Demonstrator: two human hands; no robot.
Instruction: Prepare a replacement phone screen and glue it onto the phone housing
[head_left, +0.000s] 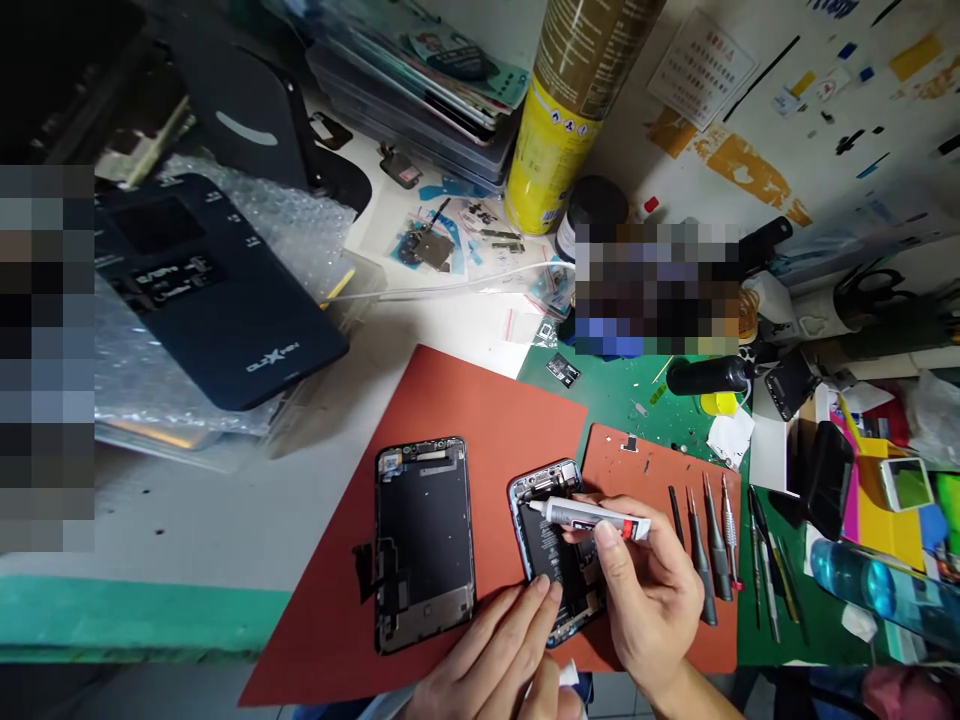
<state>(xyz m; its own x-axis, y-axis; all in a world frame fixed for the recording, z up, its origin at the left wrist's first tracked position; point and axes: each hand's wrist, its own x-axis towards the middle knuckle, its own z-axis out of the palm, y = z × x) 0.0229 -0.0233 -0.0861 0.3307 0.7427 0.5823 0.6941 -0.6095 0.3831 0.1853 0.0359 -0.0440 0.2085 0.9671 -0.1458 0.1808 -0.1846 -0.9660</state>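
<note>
My right hand (652, 590) is closed around a small glue tube (581, 517), held nearly level with its bare nozzle pointing left. That nozzle is over the upper left edge of an opened phone (551, 560), whose battery and inner parts show. Across the phone's lower left edge rest the outstretched fingers of my left hand (495, 650). Lower down, the same hand pinches a small white piece (570, 673) that looks like a cap, partly hidden. Left of the phone lies a detached screen (425, 545), back side up, with its flex cable sticking out to the left.
Beneath the phone parts is a red mat (337, 600). Several screwdrivers (716, 540) and tweezers (766, 570) lie at right. A yellow spray can (555, 140) stands behind, near a dark blue box (232, 300) on bubble wrap. A blue bottle (877, 590) lies far right.
</note>
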